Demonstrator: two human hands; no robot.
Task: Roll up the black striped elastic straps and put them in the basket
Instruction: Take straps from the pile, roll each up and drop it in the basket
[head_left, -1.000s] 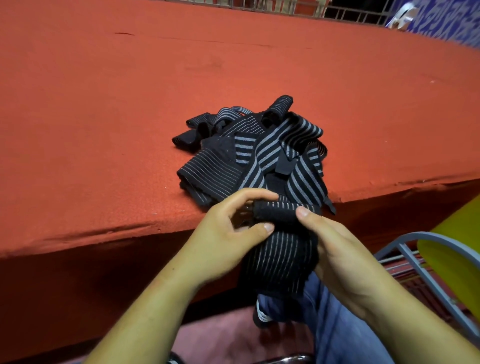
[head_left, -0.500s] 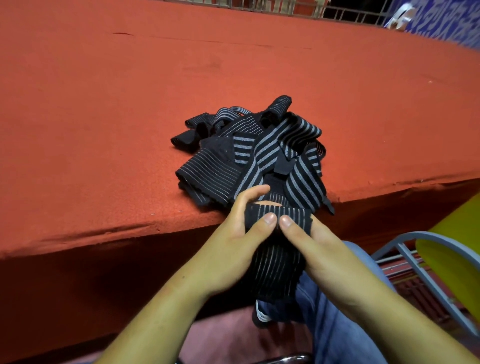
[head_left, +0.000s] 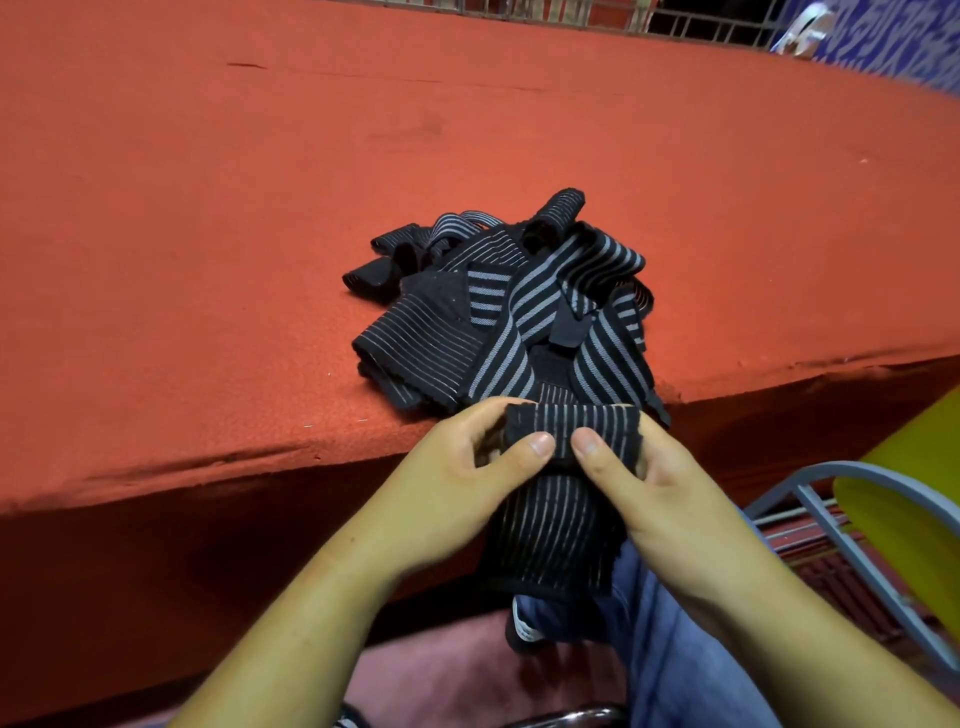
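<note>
A heap of black striped elastic straps lies on the red table near its front edge. Just in front of that edge both hands hold one black strap with thin pale stripes. Its top end is wound into a short roll; the loose tail hangs down over my lap. My left hand grips the roll's left end, thumb on the front. My right hand grips the right end, its thumb pressed beside the left thumb. No basket is in view.
The red felt-covered table fills most of the view. A grey metal chair frame with a yellow-green seat stands at the right. A metal railing runs behind the table. My jeans-clad leg is below the strap.
The roll has grown slightly thicker and the hanging tail shorter. Both thumbs have come together on the front of the roll, and the hands have risen a little toward the table edge.
</note>
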